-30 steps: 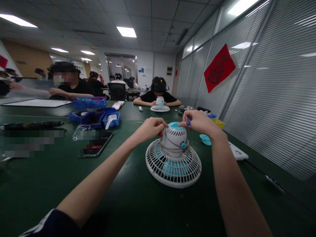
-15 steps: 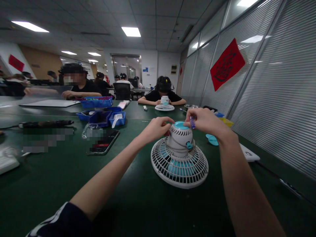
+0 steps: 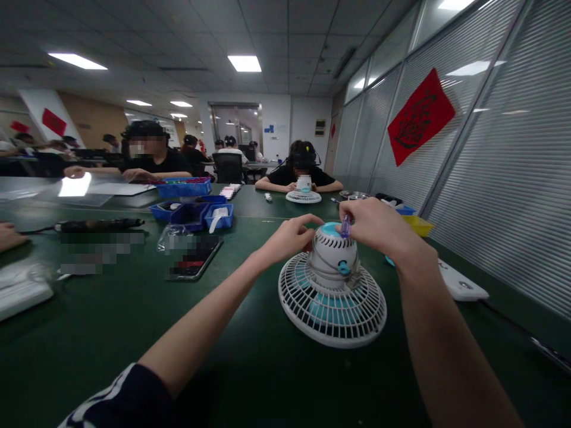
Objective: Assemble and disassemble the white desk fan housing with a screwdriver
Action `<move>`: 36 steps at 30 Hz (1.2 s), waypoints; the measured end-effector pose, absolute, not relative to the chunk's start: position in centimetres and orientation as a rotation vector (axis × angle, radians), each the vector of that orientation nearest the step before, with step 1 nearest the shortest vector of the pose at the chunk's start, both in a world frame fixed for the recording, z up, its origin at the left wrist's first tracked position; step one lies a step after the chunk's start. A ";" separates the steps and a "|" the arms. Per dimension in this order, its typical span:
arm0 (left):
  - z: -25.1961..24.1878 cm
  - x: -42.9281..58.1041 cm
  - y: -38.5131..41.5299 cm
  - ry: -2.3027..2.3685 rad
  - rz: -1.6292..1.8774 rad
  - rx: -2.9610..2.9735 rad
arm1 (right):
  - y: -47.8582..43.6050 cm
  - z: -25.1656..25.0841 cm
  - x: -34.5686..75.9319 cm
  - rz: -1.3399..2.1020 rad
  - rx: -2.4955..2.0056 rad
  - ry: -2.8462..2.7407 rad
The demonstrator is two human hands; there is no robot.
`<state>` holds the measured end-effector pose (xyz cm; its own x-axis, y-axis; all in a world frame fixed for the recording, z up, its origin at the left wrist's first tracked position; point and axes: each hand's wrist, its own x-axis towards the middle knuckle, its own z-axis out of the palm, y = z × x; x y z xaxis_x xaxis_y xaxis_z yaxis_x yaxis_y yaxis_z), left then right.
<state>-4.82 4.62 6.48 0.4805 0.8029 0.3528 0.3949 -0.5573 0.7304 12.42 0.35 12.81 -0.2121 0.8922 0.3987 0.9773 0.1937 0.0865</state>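
A small white fan (image 3: 332, 291) with light blue blades lies grille-down on the dark green table (image 3: 111, 333), its white motor housing (image 3: 333, 252) pointing up with a blue cap on top. My left hand (image 3: 289, 238) grips the left side of the housing, fingers curled. My right hand (image 3: 377, 226) is closed on a small screwdriver with a purple handle (image 3: 345, 226), held upright over the top of the housing.
A black phone (image 3: 196, 260) and a plastic bag lie to the left. Blue parts bins (image 3: 191, 213) stand behind them. A white power strip (image 3: 459, 285) sits at the right. A person across the table has another fan (image 3: 303, 196). Another person's hand (image 3: 9, 236) rests at the far left.
The view has shifted, so the fan and both hands sit further right in the picture. My right hand has brought the screwdriver closer over the housing top. My left hand keeps its grip.
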 end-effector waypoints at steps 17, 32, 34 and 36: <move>7.2 -5.7 4.5 1.029 0.877 2.311 | -4.1 2.9 15.2 -1.258 -0.528 -2.160; 6.5 -8.3 7.6 1.315 0.904 2.374 | -2.1 -0.9 14.2 -0.824 -0.479 -2.550; 6.6 -8.5 7.7 1.319 0.899 2.395 | -1.4 -0.8 14.0 -0.850 -0.479 -2.600; 6.8 -8.8 7.7 1.338 0.900 2.393 | -0.8 -1.1 14.0 -0.864 -0.481 -2.620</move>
<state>-8.80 7.71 6.79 0.3856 0.8354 0.3917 0.6777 -0.5445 0.4943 14.01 -0.75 -1.07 -0.8850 0.2090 0.4160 0.4155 0.7577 0.5033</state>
